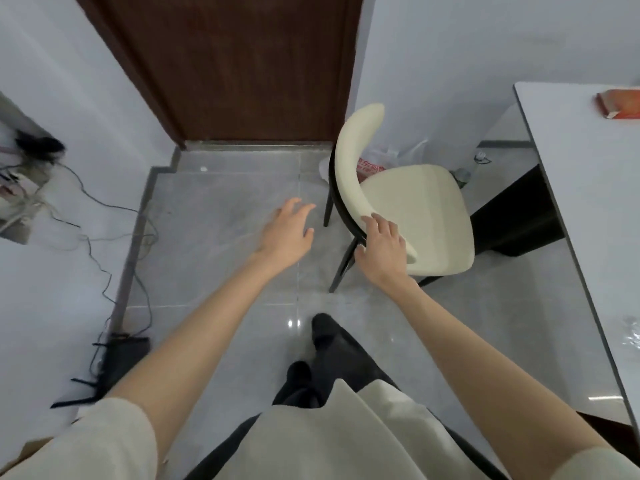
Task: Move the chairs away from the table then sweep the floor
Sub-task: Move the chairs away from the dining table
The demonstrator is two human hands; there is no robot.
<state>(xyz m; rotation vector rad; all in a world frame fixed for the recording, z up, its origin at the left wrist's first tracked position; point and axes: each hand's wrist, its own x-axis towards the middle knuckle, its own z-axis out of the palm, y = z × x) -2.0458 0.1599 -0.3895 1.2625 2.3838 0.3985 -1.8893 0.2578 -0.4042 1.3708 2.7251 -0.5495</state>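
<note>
A cream chair (420,202) with a curved backrest and black legs stands on the grey tile floor (214,237), left of the white table (588,209), its seat facing the table. My right hand (384,252) is wrapped over the near end of the backrest, fingers on top and thumb against the black frame. My left hand (287,230) hovers over the floor to the left of the chair, fingers spread, holding nothing. No broom is in view.
A brown door (242,64) is straight ahead. A plastic bag (384,159) and a bottle (462,176) lie behind the chair by the wall. An orange box (620,103) sits on the table. Black cables (93,209) trail along the left wall.
</note>
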